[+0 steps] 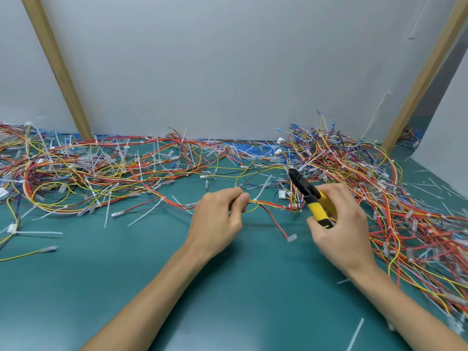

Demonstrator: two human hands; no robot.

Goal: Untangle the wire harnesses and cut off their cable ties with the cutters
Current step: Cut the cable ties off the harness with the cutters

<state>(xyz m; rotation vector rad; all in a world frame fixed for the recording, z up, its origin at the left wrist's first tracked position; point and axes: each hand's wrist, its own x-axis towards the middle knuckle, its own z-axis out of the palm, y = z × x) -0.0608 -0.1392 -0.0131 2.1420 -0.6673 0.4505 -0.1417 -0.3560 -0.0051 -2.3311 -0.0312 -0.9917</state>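
Left hand [217, 219] fingers [239, 198] pinch a wire bundle [268, 205] above the green surface [228, 287]; right hand [339, 224] fingers grasp yellow-handled cutters [310, 198], tips pointing away.

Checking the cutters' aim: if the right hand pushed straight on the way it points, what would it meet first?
Probably the wire pile just past the tip of the cutters in the right hand; depth is unclear.
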